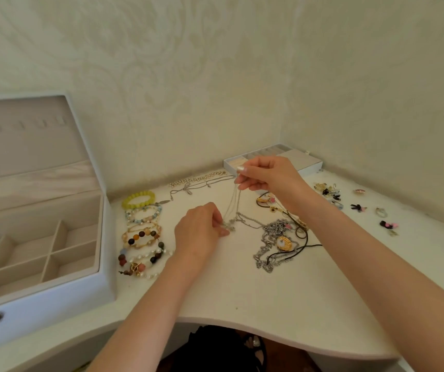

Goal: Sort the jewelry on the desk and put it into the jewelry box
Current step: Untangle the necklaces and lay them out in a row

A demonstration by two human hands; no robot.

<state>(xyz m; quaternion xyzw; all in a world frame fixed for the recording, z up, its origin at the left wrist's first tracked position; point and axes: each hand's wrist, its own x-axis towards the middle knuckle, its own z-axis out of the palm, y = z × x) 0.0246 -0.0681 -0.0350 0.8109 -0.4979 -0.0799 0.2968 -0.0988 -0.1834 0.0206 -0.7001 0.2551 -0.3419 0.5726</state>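
Note:
A thin silver necklace [233, 204] hangs from my right hand [266, 178], which pinches its upper end above the desk. My left hand [199, 230] pinches the lower end with the pendant, just over the white desk [228, 291]. The white jewelry box [105, 264] stands open at the left, its divided compartments showing nothing inside. Beaded bracelets [141, 237] lie in a column beside the box, topped by a yellow-green one [138, 199]. A tangle of silver chains and a black cord with a gold pendant [279, 241] lies to the right of my hands.
A pearl strand and thin chains [199, 181] lie along the back wall. A white tray insert [274, 159] sits in the far corner. Small earrings, rings and charms [360, 208] are scattered at the right. The desk's curved front edge runs below my forearms.

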